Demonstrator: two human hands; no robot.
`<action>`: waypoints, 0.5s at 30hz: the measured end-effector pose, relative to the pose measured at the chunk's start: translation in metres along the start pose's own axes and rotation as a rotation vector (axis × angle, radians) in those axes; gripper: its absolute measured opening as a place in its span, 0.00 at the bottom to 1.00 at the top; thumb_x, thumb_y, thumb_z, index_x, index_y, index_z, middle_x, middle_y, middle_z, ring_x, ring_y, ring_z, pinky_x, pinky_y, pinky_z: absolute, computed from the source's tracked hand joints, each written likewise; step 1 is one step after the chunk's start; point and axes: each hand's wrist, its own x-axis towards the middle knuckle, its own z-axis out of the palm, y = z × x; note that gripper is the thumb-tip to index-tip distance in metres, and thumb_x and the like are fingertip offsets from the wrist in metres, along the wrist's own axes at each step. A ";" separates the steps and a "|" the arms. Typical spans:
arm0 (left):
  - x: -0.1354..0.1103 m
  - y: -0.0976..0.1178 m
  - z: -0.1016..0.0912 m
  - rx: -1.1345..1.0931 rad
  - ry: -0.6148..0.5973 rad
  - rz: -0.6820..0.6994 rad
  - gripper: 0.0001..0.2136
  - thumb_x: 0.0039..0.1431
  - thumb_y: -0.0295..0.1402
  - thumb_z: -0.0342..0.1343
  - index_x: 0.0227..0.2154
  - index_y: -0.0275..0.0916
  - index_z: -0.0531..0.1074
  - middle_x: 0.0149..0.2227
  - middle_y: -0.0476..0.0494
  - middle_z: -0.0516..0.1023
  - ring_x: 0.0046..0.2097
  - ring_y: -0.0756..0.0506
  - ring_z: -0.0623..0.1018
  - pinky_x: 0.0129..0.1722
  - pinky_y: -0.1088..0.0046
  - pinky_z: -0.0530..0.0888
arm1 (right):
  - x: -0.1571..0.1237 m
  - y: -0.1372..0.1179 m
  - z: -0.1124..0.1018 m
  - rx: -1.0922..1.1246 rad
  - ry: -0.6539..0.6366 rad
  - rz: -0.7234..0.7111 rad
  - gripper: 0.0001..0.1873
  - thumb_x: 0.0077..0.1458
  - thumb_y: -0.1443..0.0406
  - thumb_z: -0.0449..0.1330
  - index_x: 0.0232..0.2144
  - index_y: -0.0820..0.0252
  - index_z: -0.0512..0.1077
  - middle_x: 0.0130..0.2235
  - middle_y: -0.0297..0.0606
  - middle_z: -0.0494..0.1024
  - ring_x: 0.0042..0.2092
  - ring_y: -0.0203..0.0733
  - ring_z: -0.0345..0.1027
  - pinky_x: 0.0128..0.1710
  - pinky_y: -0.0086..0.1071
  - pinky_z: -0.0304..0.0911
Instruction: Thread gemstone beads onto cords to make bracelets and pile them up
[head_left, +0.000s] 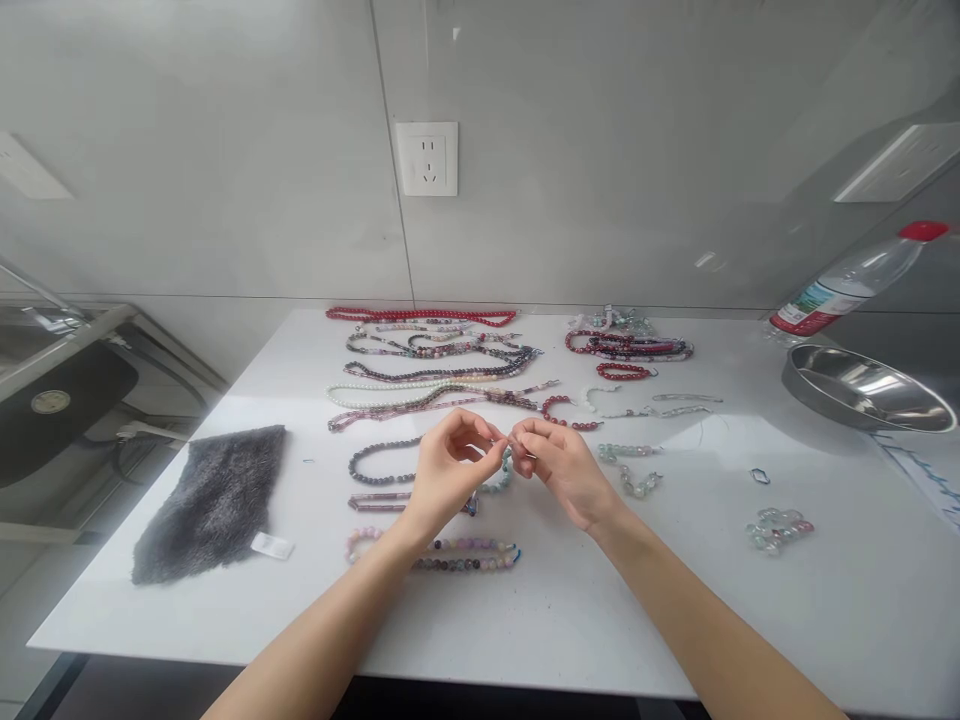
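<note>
My left hand (463,455) and my right hand (551,460) meet over the middle of the white table, thumbs and forefingers pinched together. Between their fingertips they hold the end of a short strand of green beads (496,484), which curves down below them, partly hidden by my left hand. The thread end itself is too small to make out. Around the left hand lie a dark bead strand (375,460), a strand of purplish tube beads (375,503) and a multicoloured pastel strand (480,563) under the forearm. Short red beads (559,415) lie just beyond the right hand.
Long strands, including a red one (420,316), lie toward the wall. Pale green beads (628,452) and a clear bead cluster (778,530) are on the right. A steel bowl (862,395) and tilted bottle (832,298) stand far right; a dark furry cloth (214,505) lies left.
</note>
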 end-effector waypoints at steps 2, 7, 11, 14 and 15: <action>0.000 -0.002 0.000 0.003 -0.003 0.003 0.10 0.51 0.31 0.64 0.29 0.37 0.66 0.34 0.44 0.76 0.33 0.50 0.75 0.32 0.75 0.73 | 0.001 0.001 0.000 0.014 -0.001 -0.004 0.09 0.49 0.62 0.61 0.23 0.60 0.67 0.24 0.30 0.65 0.26 0.32 0.56 0.29 0.30 0.55; 0.002 -0.006 0.001 0.027 -0.029 0.000 0.09 0.50 0.30 0.63 0.29 0.37 0.67 0.33 0.45 0.76 0.33 0.51 0.74 0.33 0.75 0.72 | 0.000 0.003 0.002 -0.006 0.045 -0.056 0.10 0.50 0.62 0.61 0.23 0.60 0.66 0.25 0.31 0.66 0.25 0.32 0.58 0.29 0.32 0.56; 0.002 -0.006 0.000 0.032 -0.047 -0.013 0.08 0.50 0.29 0.62 0.29 0.37 0.66 0.32 0.45 0.76 0.32 0.51 0.74 0.34 0.75 0.72 | -0.001 0.003 0.005 -0.039 0.071 -0.106 0.10 0.52 0.61 0.60 0.25 0.60 0.66 0.26 0.32 0.67 0.25 0.33 0.59 0.28 0.32 0.57; 0.003 -0.005 -0.001 0.009 -0.060 -0.024 0.08 0.50 0.28 0.61 0.29 0.37 0.66 0.32 0.45 0.75 0.31 0.51 0.73 0.34 0.75 0.72 | -0.002 0.003 0.006 -0.070 0.074 -0.128 0.09 0.53 0.62 0.59 0.26 0.60 0.65 0.25 0.31 0.68 0.24 0.33 0.60 0.28 0.32 0.58; 0.003 -0.006 -0.002 -0.002 -0.069 -0.029 0.08 0.50 0.28 0.61 0.29 0.38 0.65 0.32 0.45 0.75 0.31 0.51 0.73 0.34 0.75 0.71 | -0.002 0.002 0.007 -0.086 0.079 -0.137 0.09 0.54 0.62 0.59 0.26 0.59 0.65 0.25 0.31 0.68 0.24 0.33 0.60 0.28 0.32 0.59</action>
